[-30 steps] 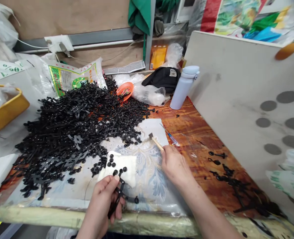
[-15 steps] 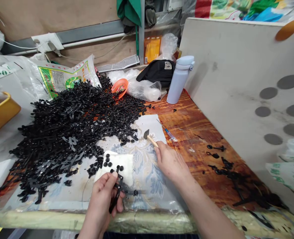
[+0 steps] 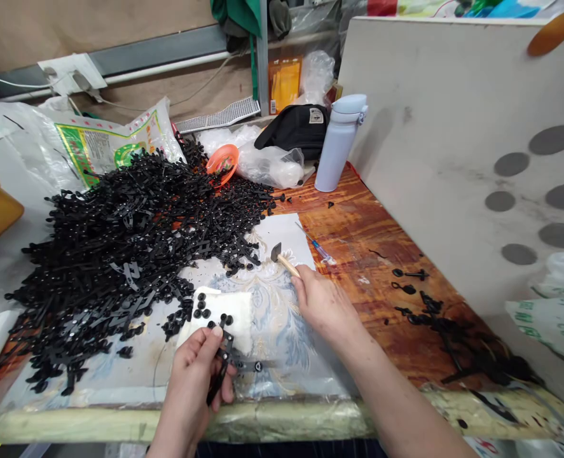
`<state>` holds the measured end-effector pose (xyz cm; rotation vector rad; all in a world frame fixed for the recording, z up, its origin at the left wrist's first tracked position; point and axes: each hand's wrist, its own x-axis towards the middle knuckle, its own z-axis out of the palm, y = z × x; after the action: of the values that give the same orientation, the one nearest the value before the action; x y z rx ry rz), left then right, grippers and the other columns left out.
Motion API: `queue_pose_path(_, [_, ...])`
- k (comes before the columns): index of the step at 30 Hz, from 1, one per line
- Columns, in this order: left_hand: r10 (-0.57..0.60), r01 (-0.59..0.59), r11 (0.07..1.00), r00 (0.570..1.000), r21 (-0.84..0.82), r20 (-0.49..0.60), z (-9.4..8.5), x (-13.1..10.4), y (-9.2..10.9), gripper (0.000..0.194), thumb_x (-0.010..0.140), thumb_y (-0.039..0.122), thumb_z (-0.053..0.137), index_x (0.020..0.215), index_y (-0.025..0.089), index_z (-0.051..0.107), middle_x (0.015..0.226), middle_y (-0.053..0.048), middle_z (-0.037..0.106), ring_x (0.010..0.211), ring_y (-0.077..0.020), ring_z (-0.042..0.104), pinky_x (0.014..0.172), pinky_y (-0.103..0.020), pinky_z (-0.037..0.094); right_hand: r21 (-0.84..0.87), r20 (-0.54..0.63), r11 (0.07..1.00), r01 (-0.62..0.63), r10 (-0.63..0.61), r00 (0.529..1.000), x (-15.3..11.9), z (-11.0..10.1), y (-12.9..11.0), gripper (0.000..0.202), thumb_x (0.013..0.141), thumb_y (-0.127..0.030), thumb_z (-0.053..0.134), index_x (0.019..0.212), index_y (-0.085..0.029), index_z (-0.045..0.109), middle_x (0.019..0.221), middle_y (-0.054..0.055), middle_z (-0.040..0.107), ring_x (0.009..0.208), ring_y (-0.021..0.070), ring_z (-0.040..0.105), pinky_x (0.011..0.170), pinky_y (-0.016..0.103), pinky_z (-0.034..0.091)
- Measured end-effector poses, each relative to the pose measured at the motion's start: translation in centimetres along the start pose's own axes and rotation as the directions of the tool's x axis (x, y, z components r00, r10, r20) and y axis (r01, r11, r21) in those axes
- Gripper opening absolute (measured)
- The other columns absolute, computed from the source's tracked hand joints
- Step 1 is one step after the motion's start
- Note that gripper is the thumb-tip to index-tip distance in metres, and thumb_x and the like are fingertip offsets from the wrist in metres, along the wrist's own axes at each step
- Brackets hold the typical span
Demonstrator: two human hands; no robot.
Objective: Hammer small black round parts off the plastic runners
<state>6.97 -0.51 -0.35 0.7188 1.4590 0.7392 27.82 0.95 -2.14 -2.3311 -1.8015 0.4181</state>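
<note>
Left hand (image 3: 203,366): closed, thumb pressed on a black part (image 3: 224,361), over the near edge of the white cloth (image 3: 236,312). Right hand (image 3: 327,305): closed around the handle of the hammer (image 3: 284,259), to the right of the cloth. Black pile (image 3: 133,229): left of and beyond the cloth, on the surface (image 3: 353,245).

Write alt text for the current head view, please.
Bare hands work at a cluttered table: the left pinches black parts, the right grips a small tool by its wooden handle. A large heap of black pieces lies at left.
</note>
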Motion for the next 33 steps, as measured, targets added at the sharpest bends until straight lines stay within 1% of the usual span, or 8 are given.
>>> queue_pose_path(7, [0.000,0.000,1.000,1.000,0.014,0.001,-0.17,0.02,-0.22,0.036,0.071,0.049,0.065,0.066,0.021,0.044,0.039,0.001,0.059,0.022,-0.0096,0.044,0.022,-0.013,0.020,0.003,0.008,1.000,-0.005,0.005,1.000,0.04,-0.21,-0.05,0.020,0.098,-0.027,0.034,0.101,-0.018,0.052,0.092,0.008,0.068,0.076,0.0203,0.066,0.058,0.028,0.034])
queue_pose_path(15, [0.002,-0.002,1.000,1.000,0.010,0.015,-0.13,-0.39,0.04,0.034,0.072,0.047,0.064,0.066,0.021,0.044,0.041,0.002,0.060,0.023,-0.0089,0.044,0.024,-0.013,0.021,0.011,0.013,1.000,-0.007,0.007,1.000,-0.08,-0.42,-0.10,0.021,0.098,-0.027,0.033,0.102,-0.018,0.052,0.092,0.008,0.068,0.076,0.0199,0.066,0.059,0.027,0.035])
queue_pose_path(25, [-0.002,0.001,1.000,1.000,0.028,0.019,0.14,-0.45,0.17,0.034,0.073,0.048,0.064,0.066,0.020,0.044,0.039,0.002,0.059,0.023,-0.0084,0.044,0.023,-0.012,0.020,0.043,-0.013,0.999,0.004,-0.004,1.000,-0.09,-0.14,0.11,0.020,0.097,-0.027,0.035,0.100,-0.018,0.053,0.090,0.007,0.067,0.075,0.0201,0.065,0.057,0.027,0.033])
queue_pose_path(30, [-0.015,0.014,0.998,1.000,0.069,0.020,-0.11,-0.13,-0.10,0.037,0.071,0.051,0.064,0.066,0.021,0.043,0.038,0.002,0.058,0.022,-0.0081,0.042,0.023,-0.011,0.018,0.081,-0.016,0.997,0.014,-0.013,1.000,0.09,0.06,0.33,0.020,0.097,-0.025,0.036,0.100,-0.016,0.054,0.089,0.009,0.067,0.075,0.0194,0.065,0.060,0.026,0.035])
queue_pose_path(33, [-0.013,0.012,0.998,1.000,0.067,0.014,-0.18,-0.04,-0.32,0.037,0.072,0.051,0.064,0.065,0.021,0.042,0.036,0.002,0.057,0.021,-0.0077,0.041,0.023,-0.011,0.017,0.104,-0.021,0.994,0.047,-0.045,0.999,-0.46,-0.63,0.21,0.023,0.097,-0.024,0.035,0.105,-0.016,0.056,0.090,0.009,0.068,0.078,0.0196,0.065,0.065,0.026,0.040])
